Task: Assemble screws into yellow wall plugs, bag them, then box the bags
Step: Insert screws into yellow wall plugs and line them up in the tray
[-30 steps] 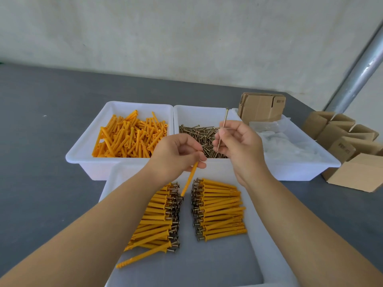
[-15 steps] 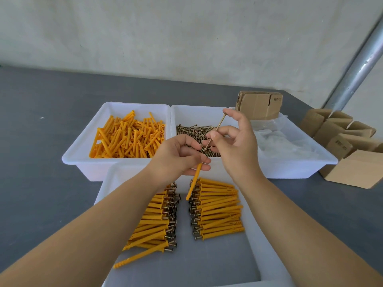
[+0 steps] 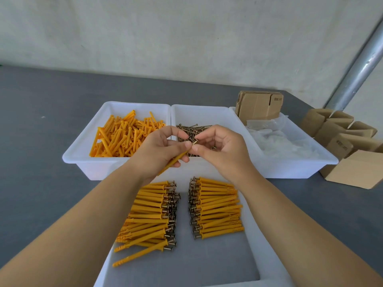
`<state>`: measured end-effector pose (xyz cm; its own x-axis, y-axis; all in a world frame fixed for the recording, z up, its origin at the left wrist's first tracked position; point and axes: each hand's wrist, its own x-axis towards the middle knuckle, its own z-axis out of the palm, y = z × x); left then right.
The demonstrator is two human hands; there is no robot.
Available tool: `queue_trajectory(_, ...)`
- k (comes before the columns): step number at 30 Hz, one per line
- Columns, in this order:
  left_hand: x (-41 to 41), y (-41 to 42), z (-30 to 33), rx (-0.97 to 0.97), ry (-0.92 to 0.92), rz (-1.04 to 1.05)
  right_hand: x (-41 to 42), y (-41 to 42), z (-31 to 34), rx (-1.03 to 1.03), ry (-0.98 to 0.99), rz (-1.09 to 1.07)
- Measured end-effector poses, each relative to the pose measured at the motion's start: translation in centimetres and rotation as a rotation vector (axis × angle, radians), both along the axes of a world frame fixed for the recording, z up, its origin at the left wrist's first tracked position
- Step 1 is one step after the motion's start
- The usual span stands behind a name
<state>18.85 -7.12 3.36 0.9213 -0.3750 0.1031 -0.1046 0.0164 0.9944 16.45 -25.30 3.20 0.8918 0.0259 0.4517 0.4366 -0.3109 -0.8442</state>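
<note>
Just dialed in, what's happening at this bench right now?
A person is pairing screws with plugs. The left hand grips a yellow wall plug, and the right hand pinches a screw at the plug's open end, nearly all the way in. Two rows of finished plugs lie in the near tray. Loose plugs, screws and clear bags fill the bins behind; the cardboard boxes wait at the right.

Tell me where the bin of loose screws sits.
In the head view, the screw bin sits mid-table, between the plug bin on its left and the bag bin on its right.
</note>
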Motion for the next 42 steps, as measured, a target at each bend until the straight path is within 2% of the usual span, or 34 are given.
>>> queue_trajectory(4,0.0,1.0,0.3,0.081,0.072,-0.11,-0.2,0.0,0.1,-0.075,0.025,0.114)
queue_trajectory(6,0.0,1.3,0.4,0.126,0.066,-0.14,-0.3,0.2,0.1,-0.204,0.009,0.145)
queue_trajectory(11,-0.3,1.4,0.7,0.273,0.019,-0.1,-0.3,0.4,-0.1,-0.426,-0.018,0.057)
queue_trajectory(13,-0.3,1.2,0.8,0.287,-0.027,0.012,-0.2,0.5,-0.4,-0.461,-0.015,0.019)
queue_trajectory(17,0.5,1.6,0.5,0.287,-0.312,0.443,-0.4,1.4,-0.8,-0.473,-0.02,-0.008)
queue_trajectory(19,1.1,2.0,0.2,0.328,-0.393,0.57,-0.5,2.5,-1.1,-0.515,-0.041,-0.005)
queue_trajectory(23,2.3,2.8,-0.9,0.53,-0.475,0.684,-0.9,4.9,-2.1,-0.69,-0.077,0.095)
queue_trajectory(26,3.2,3.3,-1.7,0.719,-0.467,0.704,-1.1,5.8,-2.3,-0.807,-0.084,0.143)
queue_trajectory(28,3.7,3.5,-2.2,0.849,-0.422,0.679,-1.0,5.5,-1.9,-0.784,-0.135,0.094)
queue_trajectory(31,4.0,3.2,-2.4,1.122,-0.251,0.584,-0.1,3.9,-0.9,-0.744,-0.16,-0.071)
queue_trajectory(34,4.3,2.5,-2.1,1.383,-0.081,0.393,1.8,1.9,-0.2,-0.762,-0.058,-0.192)
queue_trajectory(38,4.8,2.6,-2.2,1.415,-0.001,0.284,4.3,-0.1,-0.3,-0.892,0.244,-0.219)
queue_trajectory(42,4.8,2.6,-2.5,1.426,-0.004,0.276,6.3,0.2,0.6,-0.972,0.594,-0.081)
